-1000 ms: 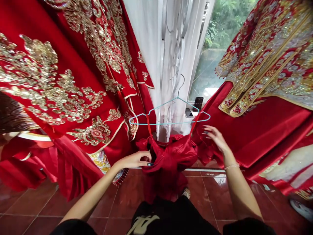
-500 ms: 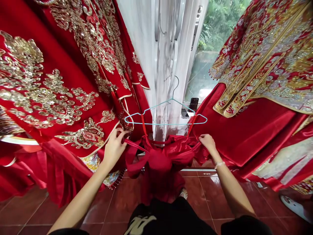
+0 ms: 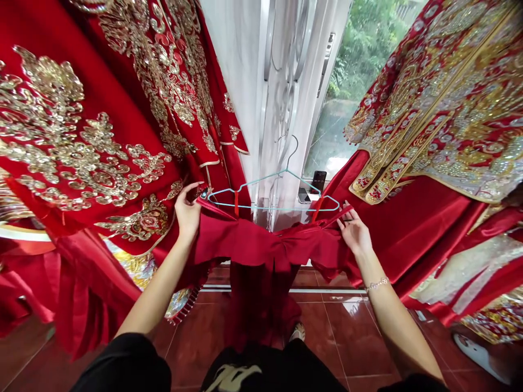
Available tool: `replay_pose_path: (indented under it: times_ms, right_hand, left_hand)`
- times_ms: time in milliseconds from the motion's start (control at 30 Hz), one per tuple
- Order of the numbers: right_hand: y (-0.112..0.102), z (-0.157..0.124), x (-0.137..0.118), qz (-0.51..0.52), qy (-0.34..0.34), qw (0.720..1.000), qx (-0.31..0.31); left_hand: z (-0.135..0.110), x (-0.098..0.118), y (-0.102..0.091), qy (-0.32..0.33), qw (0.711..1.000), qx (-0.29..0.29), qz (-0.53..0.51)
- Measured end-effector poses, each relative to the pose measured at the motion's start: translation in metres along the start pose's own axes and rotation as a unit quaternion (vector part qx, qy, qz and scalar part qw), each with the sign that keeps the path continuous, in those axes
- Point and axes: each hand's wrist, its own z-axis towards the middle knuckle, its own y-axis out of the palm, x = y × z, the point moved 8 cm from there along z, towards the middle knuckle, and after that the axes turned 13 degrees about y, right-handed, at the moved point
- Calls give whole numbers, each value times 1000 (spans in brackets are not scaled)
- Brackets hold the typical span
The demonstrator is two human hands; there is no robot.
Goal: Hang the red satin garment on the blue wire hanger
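L hand (image 3: 188,213) and R hand (image 3: 354,231) pinch straps (image 3: 216,210) of red satin garment (image 3: 261,245) between fingertips, pulled evenly taut just below teal wire hanger (image 3: 273,204), both sides level.

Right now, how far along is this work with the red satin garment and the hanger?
Done: two red straps already hang at the light-blue wire hanger. In hand: the left hand and right hand pull the red satin garment wide just below the hanger's bar. Left: the garment's top edge is not yet over the hanger's ends.
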Motion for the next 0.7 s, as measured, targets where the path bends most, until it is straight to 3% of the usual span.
replay_pose_path:
  times_ms: [200, 433, 567, 700]
  right_hand:
    - [17, 20, -29, 12, -13, 999, -44]
    - [34, 22, -68, -30, -60, 993, -100]
    - [45, 17, -84, -85, -77, 991, -74]
    - [54, 7, -95, -230, -138, 963, -30]
  left_hand:
    - [4, 29, 19, 33, 995, -73, -61]
    - [14, 68, 65, 91, 946, -302, -69]
    - [13, 60, 89, 55, 923, -376, -66]
    - [15, 46, 96, 117, 904, -412, 15]
